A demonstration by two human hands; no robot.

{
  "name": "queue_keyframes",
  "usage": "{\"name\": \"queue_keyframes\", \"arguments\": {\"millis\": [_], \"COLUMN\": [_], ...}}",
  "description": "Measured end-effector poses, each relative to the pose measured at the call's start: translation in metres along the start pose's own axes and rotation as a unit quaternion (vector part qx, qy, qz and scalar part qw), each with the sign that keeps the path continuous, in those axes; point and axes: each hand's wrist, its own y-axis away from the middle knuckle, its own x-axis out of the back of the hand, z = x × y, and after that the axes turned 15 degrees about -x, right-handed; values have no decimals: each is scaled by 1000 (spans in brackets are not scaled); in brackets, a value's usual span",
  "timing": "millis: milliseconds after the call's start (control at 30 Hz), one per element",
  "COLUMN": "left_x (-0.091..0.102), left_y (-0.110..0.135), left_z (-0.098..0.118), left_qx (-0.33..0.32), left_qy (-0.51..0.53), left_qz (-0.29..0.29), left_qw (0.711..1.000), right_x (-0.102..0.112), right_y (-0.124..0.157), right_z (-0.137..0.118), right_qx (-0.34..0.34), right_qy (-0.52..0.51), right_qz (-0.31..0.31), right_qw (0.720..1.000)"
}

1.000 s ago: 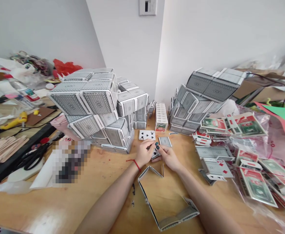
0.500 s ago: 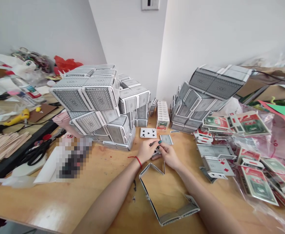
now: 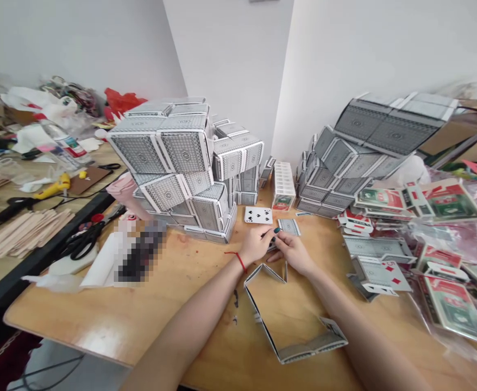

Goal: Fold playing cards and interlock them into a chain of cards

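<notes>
My left hand [image 3: 256,245] and my right hand [image 3: 292,252] meet over the wooden table [image 3: 189,304], fingers pinched together on a small stack of playing cards [image 3: 271,245] that they mostly hide. Just beyond them lie a face-up spade card [image 3: 258,215] and a face-down grey-backed card [image 3: 289,226]. Between my forearms stands a bent strip of joined cards [image 3: 279,304], open like a partial frame. A red string circles my left wrist.
Big blocks built of grey-backed cards rise at the left [image 3: 173,163] and right [image 3: 369,146]. Red-green card boxes [image 3: 442,201] spread at the right. A small upright pack [image 3: 283,187] stands at the back. Scissors [image 3: 81,243], wooden sticks [image 3: 22,233] and a glue gun [image 3: 51,188] lie at the left.
The view has shifted left and down, so everything sits further right in the picture. My hands stay together on the cards.
</notes>
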Motion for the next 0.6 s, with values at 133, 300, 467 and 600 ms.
{"name": "queue_keyframes", "arguments": {"millis": [133,300,467,600], "left_x": [0,-2,-4,-9], "left_y": [1,-1,-7,-9], "left_z": [2,2,1,0], "left_qx": [-16,-4,5,16], "left_qy": [-10,-2,9,-4], "left_qz": [17,35,36,43], "left_qw": [1000,999,999,999], "right_x": [-1,0,4,7], "right_y": [-2,-6,-9,-11], "right_z": [0,2,4,7], "right_qx": [-5,17,47,47], "right_qy": [1,2,43,49], "right_qz": [9,7,24,33], "right_qw": [1000,1000,998,997]}}
